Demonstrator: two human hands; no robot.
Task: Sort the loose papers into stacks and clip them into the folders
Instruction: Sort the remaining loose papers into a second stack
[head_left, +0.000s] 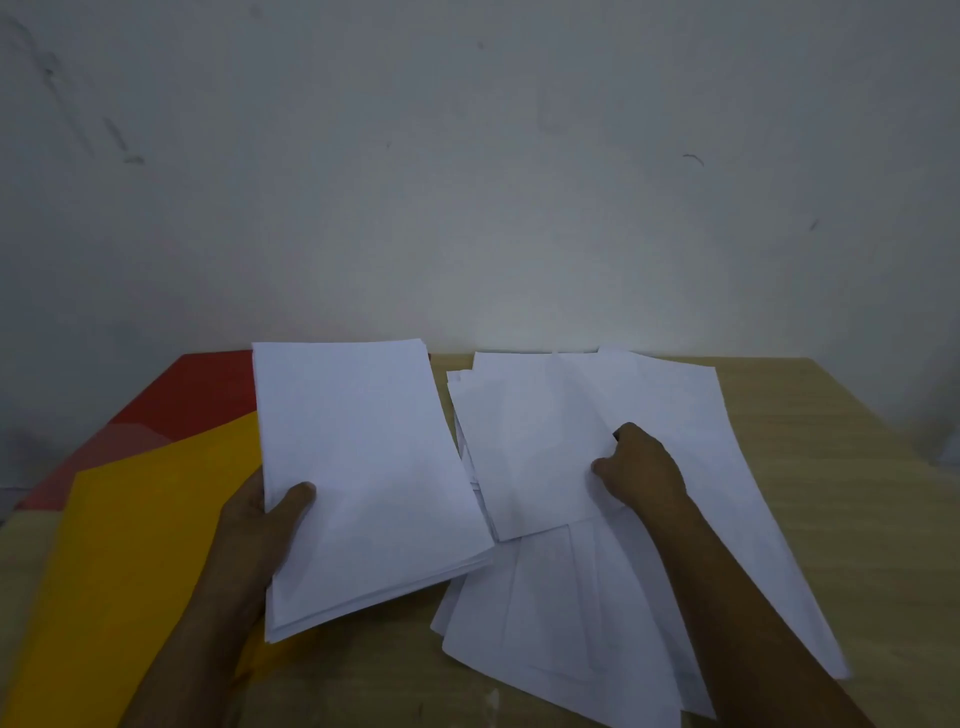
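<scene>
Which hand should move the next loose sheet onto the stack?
Right. The right hand already pinches the top sheet of the loose pile. The left hand is busy holding the stack over the yellow folder, so it looks better used as the receiver.

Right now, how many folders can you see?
2: a yellow folder at the table's left, and a red folder partly under it, behind. Papers may hide others.
</scene>
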